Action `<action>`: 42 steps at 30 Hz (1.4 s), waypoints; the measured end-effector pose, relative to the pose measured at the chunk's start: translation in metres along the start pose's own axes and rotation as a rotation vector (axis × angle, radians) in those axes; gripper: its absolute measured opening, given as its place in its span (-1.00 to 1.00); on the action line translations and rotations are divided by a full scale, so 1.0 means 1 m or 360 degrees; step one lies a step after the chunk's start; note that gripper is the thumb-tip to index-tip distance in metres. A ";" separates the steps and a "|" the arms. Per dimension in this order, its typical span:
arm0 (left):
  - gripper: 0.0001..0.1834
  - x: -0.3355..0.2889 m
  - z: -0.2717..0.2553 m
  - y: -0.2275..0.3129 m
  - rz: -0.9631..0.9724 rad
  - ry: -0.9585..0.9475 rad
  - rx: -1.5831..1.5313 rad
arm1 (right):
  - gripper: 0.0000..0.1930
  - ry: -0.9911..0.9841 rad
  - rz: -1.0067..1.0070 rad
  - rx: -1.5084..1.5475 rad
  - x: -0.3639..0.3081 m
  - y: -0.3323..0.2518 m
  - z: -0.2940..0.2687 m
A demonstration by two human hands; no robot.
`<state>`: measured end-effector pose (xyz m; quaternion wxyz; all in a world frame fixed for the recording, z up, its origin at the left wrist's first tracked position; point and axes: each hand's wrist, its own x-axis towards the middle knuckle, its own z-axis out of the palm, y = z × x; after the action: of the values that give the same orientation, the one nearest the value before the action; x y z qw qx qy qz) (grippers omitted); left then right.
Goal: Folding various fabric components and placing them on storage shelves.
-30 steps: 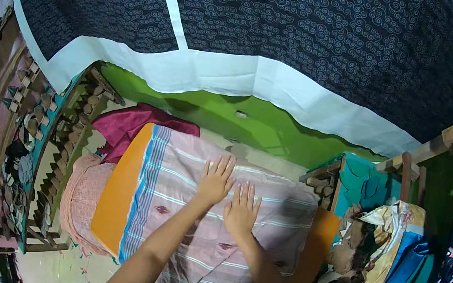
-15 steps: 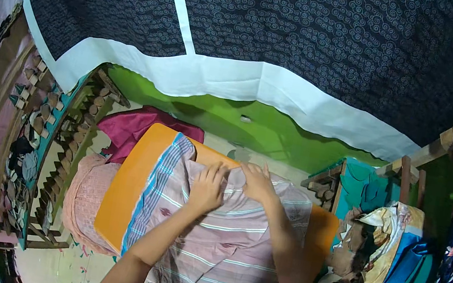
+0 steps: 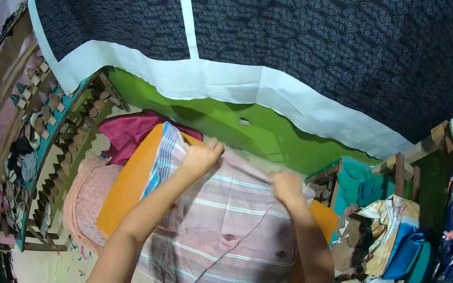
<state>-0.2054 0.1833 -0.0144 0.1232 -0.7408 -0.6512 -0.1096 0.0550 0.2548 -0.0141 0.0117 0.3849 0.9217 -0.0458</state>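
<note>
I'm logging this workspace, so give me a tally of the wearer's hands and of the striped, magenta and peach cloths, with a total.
Left hand and right hand: 2
Striped cloth: 1
Magenta cloth: 1
Peach cloth: 1
Total: 5

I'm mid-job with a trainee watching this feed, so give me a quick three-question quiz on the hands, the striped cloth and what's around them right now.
1. True or false: the left hand and the right hand both hold the far edge of the striped cloth.
2. Multiple choice: what colour is the padded-looking surface showing from beneath that cloth?
A) green
B) orange
C) white
3. Fill in the blank: in the picture, the crumpled maroon fabric lies to the ____ of the left hand.

Key:
1. True
2. B
3. left
</note>
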 end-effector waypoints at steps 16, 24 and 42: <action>-0.74 0.010 -0.111 -0.014 0.0054 0.0490 0.0157 | -0.77 0.1080 0.0280 -0.0430 -0.049 0.010 -0.133; -0.82 -0.176 -0.119 0.006 0.0367 0.0459 -0.0020 | -0.74 0.0903 0.0317 -0.0247 -0.204 -0.080 -0.066; -0.58 -0.387 -0.119 0.093 0.0480 -0.1526 -0.0398 | -0.62 -0.0782 0.0624 0.0009 -0.373 -0.232 0.035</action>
<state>-0.1626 -0.2299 -0.0309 -0.2643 -0.8024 -0.5023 0.1842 0.1520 -0.1757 -0.0104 0.2414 0.5329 0.7994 -0.1369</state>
